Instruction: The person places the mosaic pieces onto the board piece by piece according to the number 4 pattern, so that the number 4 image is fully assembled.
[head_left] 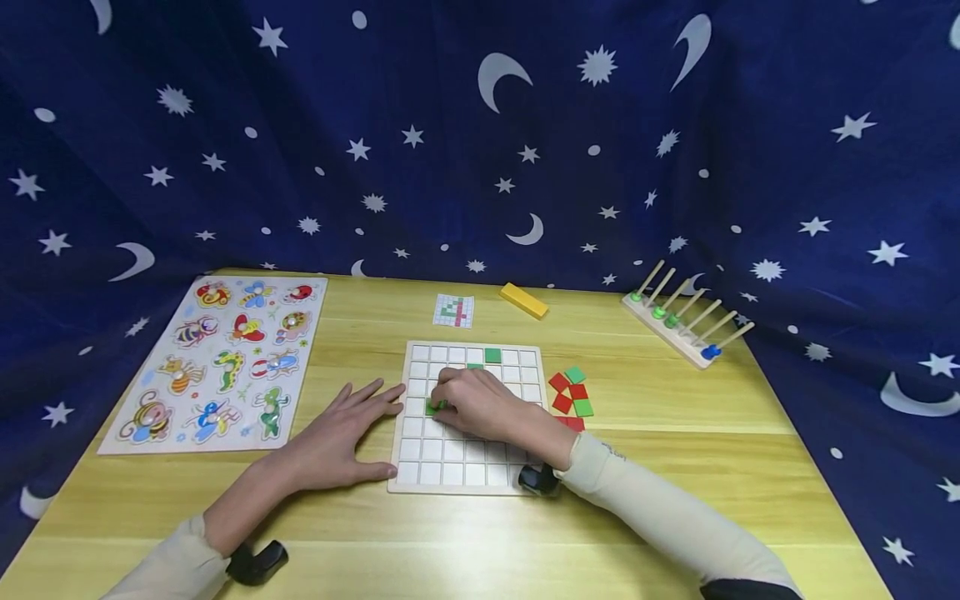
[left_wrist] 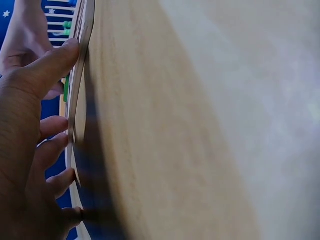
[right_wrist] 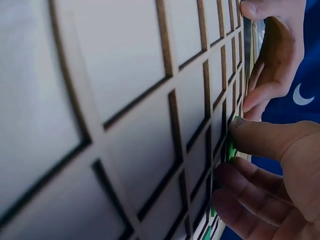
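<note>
A white grid board (head_left: 420,451) with a light wooden frame lies on the table. Over its left part, my right hand (head_left: 480,403) pinches a green square tile (right_wrist: 231,145) between thumb and fingers, right at the grid; the hand covers some cells. Farther up the grid, one green tile (head_left: 492,356) sits in a top-row cell, and another green tile (head_left: 475,366) peeks out from behind the hand. My left hand (head_left: 339,440) rests with spread fingers, thumb and fingertips touching the board's left edge, as the left wrist view also shows.
Loose red and green tiles (head_left: 562,402) lie right of the board. Behind it are a small pattern card (head_left: 442,322) and a yellow block (head_left: 524,301). An insect puzzle board (head_left: 311,333) lies at left; a pegged wooden rack (head_left: 667,335) stands at back right.
</note>
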